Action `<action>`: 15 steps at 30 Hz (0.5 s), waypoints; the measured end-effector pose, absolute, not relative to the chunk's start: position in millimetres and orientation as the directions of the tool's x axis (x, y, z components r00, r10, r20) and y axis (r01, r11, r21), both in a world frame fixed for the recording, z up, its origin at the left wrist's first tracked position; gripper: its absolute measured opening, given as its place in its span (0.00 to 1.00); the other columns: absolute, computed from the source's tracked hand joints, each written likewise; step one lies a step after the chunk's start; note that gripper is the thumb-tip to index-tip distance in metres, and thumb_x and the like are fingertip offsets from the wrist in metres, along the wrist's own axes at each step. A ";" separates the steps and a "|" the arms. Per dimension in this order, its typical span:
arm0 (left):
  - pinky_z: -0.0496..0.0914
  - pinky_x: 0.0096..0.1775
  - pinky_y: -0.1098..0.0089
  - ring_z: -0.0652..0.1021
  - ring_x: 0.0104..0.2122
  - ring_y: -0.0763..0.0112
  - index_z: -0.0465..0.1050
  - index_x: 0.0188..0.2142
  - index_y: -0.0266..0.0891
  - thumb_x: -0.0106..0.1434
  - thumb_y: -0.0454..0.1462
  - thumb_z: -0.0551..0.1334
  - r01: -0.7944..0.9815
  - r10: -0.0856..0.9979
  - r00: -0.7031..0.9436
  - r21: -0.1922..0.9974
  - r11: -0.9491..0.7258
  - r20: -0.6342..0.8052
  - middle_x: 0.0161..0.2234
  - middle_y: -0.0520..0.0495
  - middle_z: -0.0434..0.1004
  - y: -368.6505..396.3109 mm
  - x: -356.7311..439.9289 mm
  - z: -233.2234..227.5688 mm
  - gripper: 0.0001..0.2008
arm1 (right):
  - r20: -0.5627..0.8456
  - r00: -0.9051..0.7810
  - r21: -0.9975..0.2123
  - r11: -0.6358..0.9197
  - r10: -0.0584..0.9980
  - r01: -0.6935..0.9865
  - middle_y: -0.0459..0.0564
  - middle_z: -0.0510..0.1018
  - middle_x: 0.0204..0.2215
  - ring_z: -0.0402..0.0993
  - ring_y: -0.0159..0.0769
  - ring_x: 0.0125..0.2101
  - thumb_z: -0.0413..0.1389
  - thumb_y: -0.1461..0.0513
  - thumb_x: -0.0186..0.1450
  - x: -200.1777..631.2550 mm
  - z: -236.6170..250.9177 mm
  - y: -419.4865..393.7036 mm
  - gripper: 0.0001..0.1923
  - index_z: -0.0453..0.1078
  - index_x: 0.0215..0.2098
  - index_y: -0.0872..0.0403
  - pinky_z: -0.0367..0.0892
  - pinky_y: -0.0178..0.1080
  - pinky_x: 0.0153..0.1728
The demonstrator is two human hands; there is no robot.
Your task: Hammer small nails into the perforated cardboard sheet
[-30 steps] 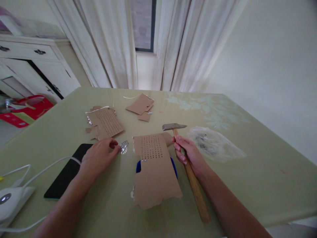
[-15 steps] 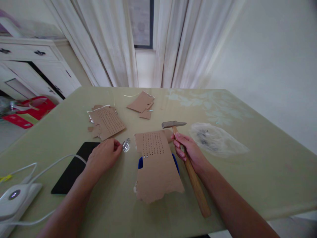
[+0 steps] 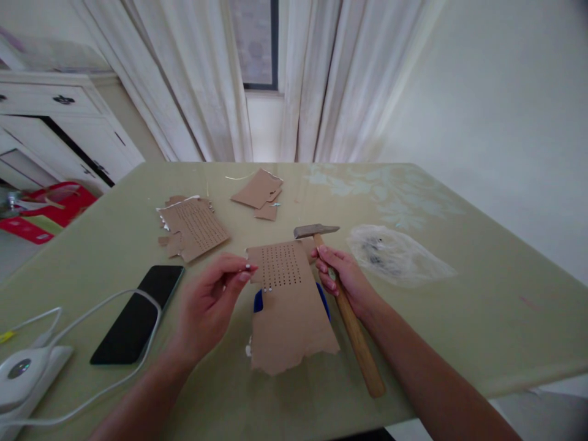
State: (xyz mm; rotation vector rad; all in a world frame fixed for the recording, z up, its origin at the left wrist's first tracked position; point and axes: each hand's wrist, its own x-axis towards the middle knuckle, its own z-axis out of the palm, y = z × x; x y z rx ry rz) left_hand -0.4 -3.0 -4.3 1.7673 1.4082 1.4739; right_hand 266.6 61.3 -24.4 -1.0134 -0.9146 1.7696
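Note:
My right hand (image 3: 342,278) grips the wooden handle of a hammer (image 3: 345,306) just below its steel head, which rests on the table. My left hand (image 3: 211,303) is raised a little off the table and pinches a small nail (image 3: 247,267) between thumb and fingertips, at the left edge of a torn cardboard piece (image 3: 287,303) punched with rows of holes. That cardboard lies over a blue object (image 3: 258,300), mostly hidden.
A black phone (image 3: 138,312) with a white cable (image 3: 87,312) lies at the left, a white device (image 3: 21,373) at the corner. More cardboard pieces (image 3: 195,226) (image 3: 257,190) lie farther back. A clear plastic bag (image 3: 397,254) sits at the right on the green table (image 3: 482,294).
My left hand lifted from the pile of nails beside the cardboard and moved right with one nail pinched in its fingers. The right hand and hammer stayed put.

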 end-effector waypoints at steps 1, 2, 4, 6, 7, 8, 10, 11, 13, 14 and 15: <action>0.75 0.37 0.68 0.82 0.36 0.66 0.82 0.40 0.43 0.73 0.41 0.66 0.399 0.886 -0.063 0.825 -0.400 0.460 0.38 0.48 0.85 -6.1 4.1 -4.9 0.07 | -0.259 -0.283 -0.881 -0.346 0.923 -0.323 0.37 0.68 0.23 0.56 0.21 0.14 0.74 0.44 0.59 265.6 -24.6 60.9 0.25 0.77 0.38 0.54 0.50 0.28 0.10; 0.75 0.36 0.68 0.82 0.35 0.67 0.83 0.40 0.43 0.73 0.40 0.67 0.392 0.891 -0.040 0.827 -0.402 0.452 0.37 0.48 0.85 -8.0 7.2 -6.4 0.06 | -0.259 -0.284 -0.881 -0.347 0.923 -0.322 0.37 0.68 0.23 0.56 0.21 0.14 0.75 0.43 0.58 264.6 -24.7 60.4 0.26 0.76 0.38 0.54 0.50 0.28 0.10; 0.74 0.34 0.68 0.81 0.33 0.67 0.84 0.41 0.44 0.72 0.40 0.68 0.399 0.907 0.003 0.831 -0.388 0.422 0.36 0.49 0.86 -8.9 9.5 -10.7 0.05 | -0.261 -0.285 -0.882 -0.348 0.922 -0.317 0.37 0.68 0.22 0.56 0.21 0.14 0.76 0.43 0.56 262.9 -24.6 59.7 0.27 0.76 0.37 0.54 0.49 0.27 0.10; 0.74 0.35 0.67 0.81 0.33 0.67 0.84 0.41 0.44 0.72 0.39 0.68 0.410 0.916 0.029 0.831 -0.375 0.400 0.35 0.49 0.86 -7.4 9.0 -14.4 0.05 | -0.263 -0.288 -0.884 -0.350 0.921 -0.309 0.36 0.68 0.22 0.56 0.21 0.14 0.76 0.43 0.56 261.7 -24.4 59.2 0.27 0.75 0.36 0.54 0.49 0.28 0.10; 0.74 0.35 0.66 0.81 0.33 0.67 0.84 0.41 0.44 0.72 0.39 0.68 0.413 0.919 0.036 0.832 -0.371 0.393 0.35 0.48 0.86 -6.5 8.6 -15.4 0.05 | -0.264 -0.288 -0.886 -0.350 0.920 -0.306 0.36 0.68 0.22 0.56 0.21 0.14 0.76 0.43 0.56 261.2 -24.3 59.1 0.27 0.75 0.35 0.54 0.49 0.28 0.10; 0.74 0.34 0.66 0.81 0.32 0.66 0.85 0.41 0.44 0.72 0.39 0.68 0.415 0.921 0.038 0.833 -0.367 0.388 0.35 0.48 0.86 -5.7 8.3 -15.7 0.05 | -0.263 -0.286 -0.888 -0.348 0.921 -0.303 0.36 0.68 0.22 0.57 0.21 0.14 0.76 0.43 0.56 260.9 -24.3 59.0 0.27 0.74 0.35 0.54 0.49 0.28 0.10; 0.75 0.34 0.65 0.81 0.31 0.66 0.85 0.40 0.44 0.71 0.40 0.68 0.414 0.924 0.040 0.835 -0.362 0.381 0.34 0.48 0.86 -5.0 8.7 -15.0 0.05 | -0.259 -0.285 -0.891 -0.342 0.923 -0.299 0.36 0.68 0.22 0.56 0.21 0.14 0.76 0.43 0.57 260.5 -24.5 58.9 0.27 0.74 0.34 0.54 0.49 0.28 0.10; 0.75 0.34 0.65 0.81 0.31 0.66 0.85 0.40 0.44 0.71 0.40 0.68 0.415 0.925 0.041 0.836 -0.360 0.378 0.34 0.48 0.86 -4.9 9.3 -14.3 0.06 | -0.258 -0.285 -0.892 -0.341 0.923 -0.298 0.36 0.68 0.23 0.56 0.21 0.14 0.76 0.43 0.57 260.3 -24.8 58.9 0.27 0.73 0.34 0.53 0.49 0.28 0.10; 0.75 0.35 0.64 0.80 0.30 0.66 0.86 0.40 0.44 0.71 0.41 0.68 0.424 0.924 0.039 0.831 -0.360 0.380 0.34 0.48 0.87 -5.2 10.6 -13.5 0.06 | -0.259 -0.285 -0.892 -0.341 0.923 -0.296 0.36 0.68 0.23 0.56 0.21 0.14 0.75 0.43 0.57 260.3 -25.3 58.9 0.27 0.73 0.34 0.53 0.48 0.28 0.10; 0.75 0.35 0.64 0.80 0.30 0.66 0.86 0.39 0.44 0.71 0.41 0.68 0.432 0.923 0.037 0.827 -0.360 0.383 0.34 0.48 0.87 -5.4 11.2 -13.4 0.06 | -0.260 -0.285 -0.891 -0.343 0.922 -0.296 0.36 0.68 0.23 0.56 0.21 0.14 0.75 0.43 0.57 260.3 -25.6 58.9 0.27 0.73 0.34 0.53 0.48 0.28 0.10; 0.74 0.35 0.64 0.80 0.30 0.67 0.86 0.40 0.45 0.71 0.41 0.68 0.438 0.921 0.037 0.822 -0.363 0.387 0.34 0.49 0.87 -5.5 11.6 -13.7 0.06 | -0.262 -0.286 -0.891 -0.345 0.922 -0.296 0.36 0.68 0.22 0.56 0.21 0.14 0.75 0.43 0.57 260.4 -25.9 58.9 0.27 0.72 0.34 0.53 0.48 0.28 0.11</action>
